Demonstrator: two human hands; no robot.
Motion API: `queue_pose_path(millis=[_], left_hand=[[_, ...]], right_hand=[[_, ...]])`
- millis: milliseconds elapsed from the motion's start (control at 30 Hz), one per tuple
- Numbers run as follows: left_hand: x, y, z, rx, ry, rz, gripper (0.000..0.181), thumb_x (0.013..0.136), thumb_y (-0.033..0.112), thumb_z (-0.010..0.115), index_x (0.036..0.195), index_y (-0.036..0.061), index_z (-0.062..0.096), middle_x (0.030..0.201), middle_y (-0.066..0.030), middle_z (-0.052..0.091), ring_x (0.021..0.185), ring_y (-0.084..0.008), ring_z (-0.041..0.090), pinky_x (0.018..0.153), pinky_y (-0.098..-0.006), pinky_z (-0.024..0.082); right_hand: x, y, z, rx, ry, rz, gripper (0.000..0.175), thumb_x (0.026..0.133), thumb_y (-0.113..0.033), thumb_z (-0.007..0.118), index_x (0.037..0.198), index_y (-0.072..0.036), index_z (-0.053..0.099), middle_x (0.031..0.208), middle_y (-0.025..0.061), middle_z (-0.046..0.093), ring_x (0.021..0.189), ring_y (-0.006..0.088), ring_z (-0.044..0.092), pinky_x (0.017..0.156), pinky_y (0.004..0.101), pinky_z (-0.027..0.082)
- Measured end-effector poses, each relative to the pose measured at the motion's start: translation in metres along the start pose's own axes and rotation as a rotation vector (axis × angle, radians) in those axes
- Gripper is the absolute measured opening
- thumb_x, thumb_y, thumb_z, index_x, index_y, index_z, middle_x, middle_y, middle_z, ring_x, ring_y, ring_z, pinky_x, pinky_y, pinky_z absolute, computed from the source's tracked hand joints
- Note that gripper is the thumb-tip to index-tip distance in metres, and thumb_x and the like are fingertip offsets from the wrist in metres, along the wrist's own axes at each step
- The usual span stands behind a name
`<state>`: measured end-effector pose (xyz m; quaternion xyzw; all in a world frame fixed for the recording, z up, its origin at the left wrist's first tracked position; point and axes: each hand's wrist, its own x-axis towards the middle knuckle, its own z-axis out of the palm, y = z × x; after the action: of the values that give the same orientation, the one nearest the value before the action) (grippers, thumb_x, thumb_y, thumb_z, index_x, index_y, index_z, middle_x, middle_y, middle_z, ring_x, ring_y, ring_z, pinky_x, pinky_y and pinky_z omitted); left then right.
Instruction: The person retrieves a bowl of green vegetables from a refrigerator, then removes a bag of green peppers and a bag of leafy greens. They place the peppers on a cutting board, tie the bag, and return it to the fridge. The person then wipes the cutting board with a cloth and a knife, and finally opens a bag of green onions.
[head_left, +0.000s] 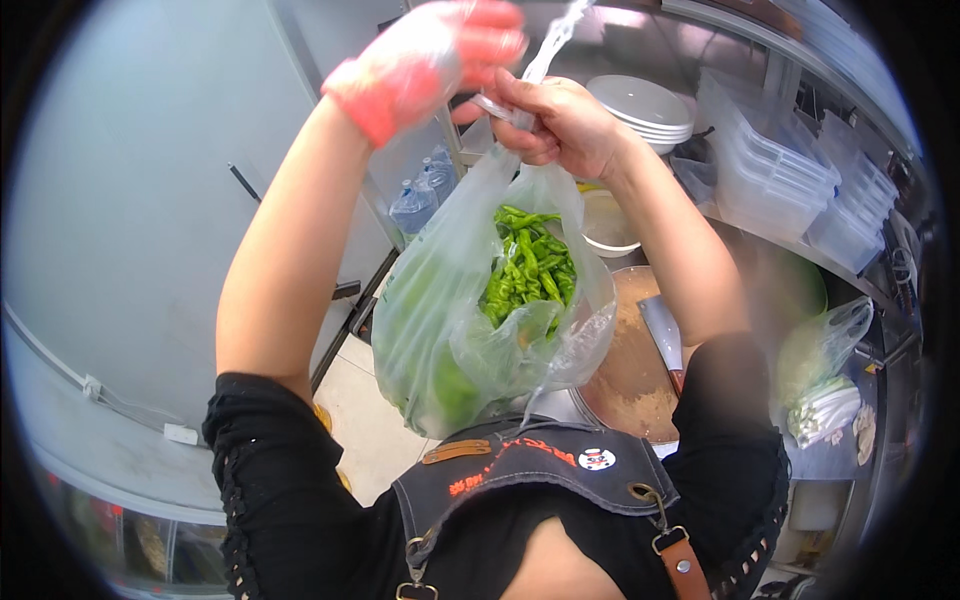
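Observation:
My right hand (559, 120), bare, grips the gathered neck of a translucent plastic bag (427, 322). Through its open side I see a mass of green chili peppers (529, 266), and more green shows through the film lower down. Above the fist the twisted bag end (556, 37) runs up past the frame's top edge. In a red-pink glove, my left hand (427, 56) is raised just left of that twist, blurred, its fingers apart and nothing visible in them.
Right of the bag, a cleaver (664, 334) lies on a round chopping board (626, 375). Behind stand stacked white plates (641, 105), a pale bowl (609, 221) and clear plastic tubs (772, 172). Bagged greens (825, 409) lie far right; large water bottles (416, 202) stand left.

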<state>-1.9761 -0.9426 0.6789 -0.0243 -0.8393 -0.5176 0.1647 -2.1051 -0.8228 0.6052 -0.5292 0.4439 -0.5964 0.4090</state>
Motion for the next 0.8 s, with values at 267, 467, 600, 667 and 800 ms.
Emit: queue_pose_path(millis=[267,467,600,667,800], left_hand=[[-0.007,-0.079,0.001,-0.093,0.015,0.106,0.021,0.088,0.014,0.068,0.099,-0.0008,0.059,0.082,-0.0087,0.068,0.074,-0.0148,0.065,0.077,-0.0305,0.054],[-0.012,-0.099,-0.012,0.551,0.196,0.277,0.013,0.086,0.012,0.068,0.086,0.0021,0.06,0.079,-0.0071,0.068,0.068,-0.0162,0.062,0.067,-0.031,0.052],[-0.011,-0.121,-0.006,0.983,0.484,0.918,0.017,0.076,0.002,0.066,0.092,0.0056,0.064,0.087,-0.009,0.066,0.081,-0.0228,0.066,0.07,-0.0348,0.056],[-0.01,-0.13,0.0,1.13,0.355,1.068,0.027,0.072,0.001,0.065,0.099,0.0061,0.066,0.095,-0.0082,0.067,0.087,-0.0228,0.068,0.074,-0.035,0.057],[-0.011,-0.136,-0.008,0.882,0.212,0.488,0.038,0.07,-0.007,0.06,0.106,0.0016,0.069,0.098,-0.0078,0.071,0.087,-0.0201,0.067,0.074,-0.0317,0.055]], right_hand=[[0.011,0.005,-0.016,-0.095,0.037,0.183,0.039,0.1,-0.037,0.044,0.093,-0.003,0.062,0.076,0.0122,0.068,0.041,0.0054,0.032,0.038,0.0216,0.023],[0.027,0.018,-0.017,-0.11,0.138,0.137,0.042,0.103,-0.036,0.041,0.094,-0.002,0.063,0.077,0.0109,0.066,0.043,0.0076,0.037,0.039,0.0218,0.03],[0.044,0.03,-0.024,-0.172,0.334,0.159,0.045,0.105,-0.041,0.038,0.093,-0.002,0.058,0.074,0.0075,0.06,0.048,0.0115,0.045,0.043,0.0244,0.039],[0.051,0.033,-0.028,-0.032,0.277,0.237,0.039,0.105,-0.034,0.041,0.088,-0.002,0.055,0.076,0.0086,0.057,0.05,0.0128,0.047,0.046,0.0257,0.04],[0.049,0.039,-0.03,0.124,0.276,0.086,0.02,0.089,-0.009,0.056,0.105,0.002,0.052,0.087,0.0118,0.056,0.061,0.0137,0.054,0.05,0.0255,0.042]])
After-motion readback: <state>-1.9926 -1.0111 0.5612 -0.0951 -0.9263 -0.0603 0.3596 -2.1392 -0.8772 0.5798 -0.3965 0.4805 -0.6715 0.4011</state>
